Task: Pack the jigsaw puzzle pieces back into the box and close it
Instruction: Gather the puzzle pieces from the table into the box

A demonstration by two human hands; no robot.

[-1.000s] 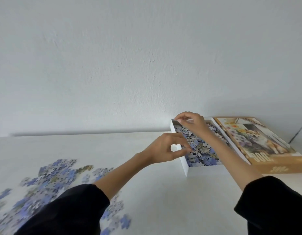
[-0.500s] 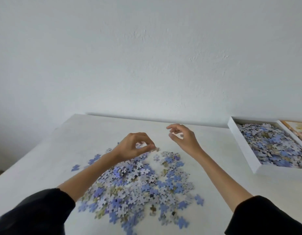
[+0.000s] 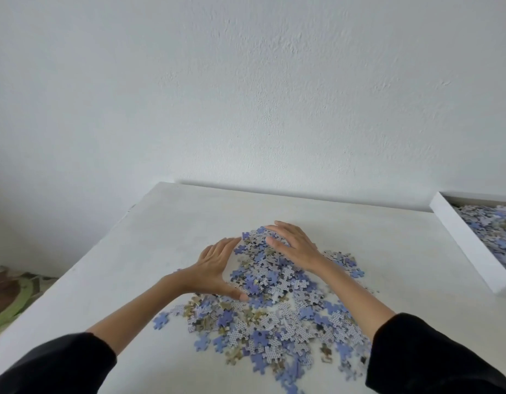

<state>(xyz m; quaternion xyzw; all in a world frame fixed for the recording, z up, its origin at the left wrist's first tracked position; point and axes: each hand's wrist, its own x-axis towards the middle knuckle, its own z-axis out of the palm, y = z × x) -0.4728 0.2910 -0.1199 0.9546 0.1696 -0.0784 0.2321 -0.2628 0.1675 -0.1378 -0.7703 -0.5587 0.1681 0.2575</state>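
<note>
A loose pile of blue, grey and tan jigsaw pieces (image 3: 277,317) lies spread on the white table (image 3: 126,265). My left hand (image 3: 214,265) rests flat at the pile's left edge, fingers straight, thumb stretched toward the pieces. My right hand (image 3: 294,244) lies flat on the far part of the pile, fingers extended to the left. Neither hand grips anything. The white box base (image 3: 470,245) sits at the right edge of the view, partly cut off, with several pieces inside it. The lid is out of view.
A plain white wall stands behind the table. The table's left edge runs diagonally, and beyond it a brown and green floor mat (image 3: 10,294) shows below. Black sleeves cover both forearms near the bottom corners.
Both hands went from the box back to the loose pile and opened from a curled pose to lie flat on the pieces. The view swung left, so the lid left the frame.
</note>
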